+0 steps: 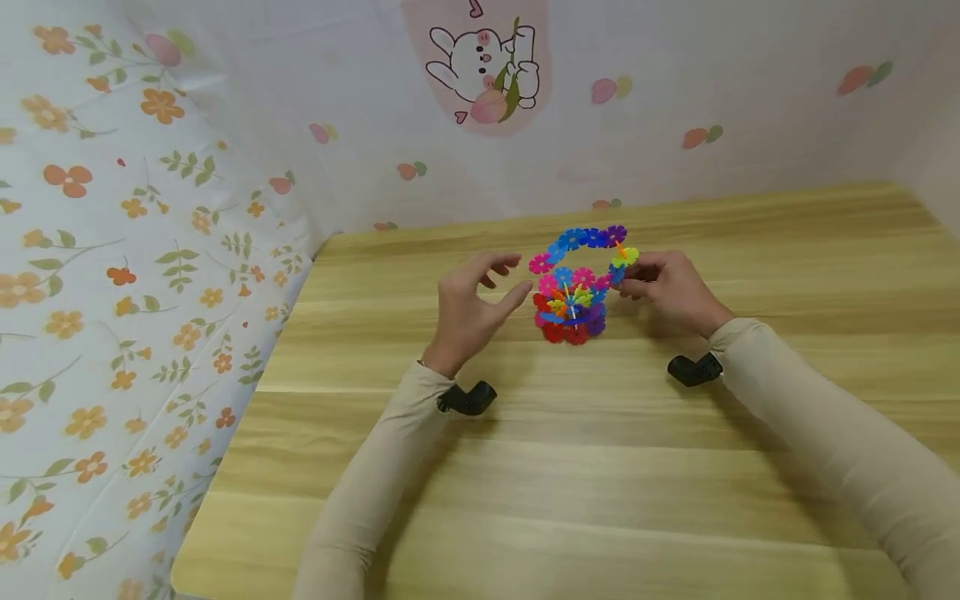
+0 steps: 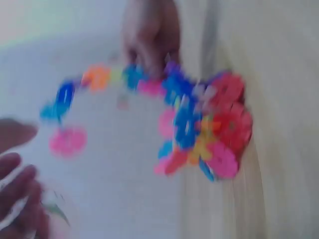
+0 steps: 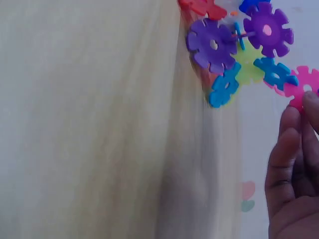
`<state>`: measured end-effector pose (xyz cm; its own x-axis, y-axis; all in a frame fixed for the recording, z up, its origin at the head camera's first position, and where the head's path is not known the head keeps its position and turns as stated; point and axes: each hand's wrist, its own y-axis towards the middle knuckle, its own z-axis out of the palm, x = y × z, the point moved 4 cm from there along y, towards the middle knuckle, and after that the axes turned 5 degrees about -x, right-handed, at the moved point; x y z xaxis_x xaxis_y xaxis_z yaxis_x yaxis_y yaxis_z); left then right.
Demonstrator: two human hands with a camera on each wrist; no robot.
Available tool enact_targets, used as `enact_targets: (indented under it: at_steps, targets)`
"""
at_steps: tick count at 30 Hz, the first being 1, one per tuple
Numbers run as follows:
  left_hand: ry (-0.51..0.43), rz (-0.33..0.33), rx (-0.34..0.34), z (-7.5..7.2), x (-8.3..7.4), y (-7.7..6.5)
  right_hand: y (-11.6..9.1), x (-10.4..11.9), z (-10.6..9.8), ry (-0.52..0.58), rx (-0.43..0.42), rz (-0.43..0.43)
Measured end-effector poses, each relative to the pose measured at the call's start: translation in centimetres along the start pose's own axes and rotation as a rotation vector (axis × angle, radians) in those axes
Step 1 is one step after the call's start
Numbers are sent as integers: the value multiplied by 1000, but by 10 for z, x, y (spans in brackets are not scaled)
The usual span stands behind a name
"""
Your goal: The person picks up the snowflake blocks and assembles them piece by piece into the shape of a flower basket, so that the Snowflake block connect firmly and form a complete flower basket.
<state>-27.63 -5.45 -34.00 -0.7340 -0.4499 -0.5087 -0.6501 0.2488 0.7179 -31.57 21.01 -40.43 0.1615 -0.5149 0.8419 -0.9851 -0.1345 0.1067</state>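
Observation:
A basket-like build of interlocking plastic flower discs (image 1: pixel 553 332) stands on the table, in red, purple, blue, pink and yellow. From its right side a chain of discs (image 1: pixel 574 239) arches up and over to the left. In the left wrist view the chain's far end is a pink disc (image 2: pixel 68 141), hanging apart from the body. My right hand (image 1: pixel 677 292) pinches a pink disc (image 3: pixel 300 88) low on the chain between thumb and fingers. To the left, my left hand (image 1: pixel 471 307) is spread, thumb and fingers apart, holding nothing, its fingertips close to the chain's end.
The wood-grain table (image 1: pixel 600 500) carries the build toward its back edge. Behind it hangs a pale cloth (image 1: pixel 337 75) with a rabbit print, and a flowered cloth (image 1: pixel 97 275) hangs on the left. Each wrist wears a black camera mount (image 1: pixel 470 399).

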Motion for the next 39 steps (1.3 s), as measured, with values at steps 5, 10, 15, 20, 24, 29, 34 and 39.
enact_targets:
  at_steps: [5, 10, 15, 20, 24, 29, 34, 39]
  targets:
    - [-49, -185, 128, 10, 25, 4, 3, -1, -4, -27, 32, 22]
    - [-82, -170, 92, 14, 31, 8, 4, 3, -2, -31, 54, -10]
    - [-111, -224, 82, 15, 38, 7, 2, 5, -1, -23, 31, -8]
    - [-153, -308, 83, 18, 46, 2, 1, 6, 0, 19, 17, -17]
    - [-187, -378, 97, 23, 51, -3, 0, 6, 3, 43, 12, -37]
    - [-209, -412, 129, 30, 53, -6, -2, 6, 6, 14, 24, -79]
    - [-203, -400, 122, 30, 54, -4, -2, 3, 8, 1, 6, -57]
    - [-198, -397, 137, 30, 54, -5, -3, 1, 6, -5, -39, -44]
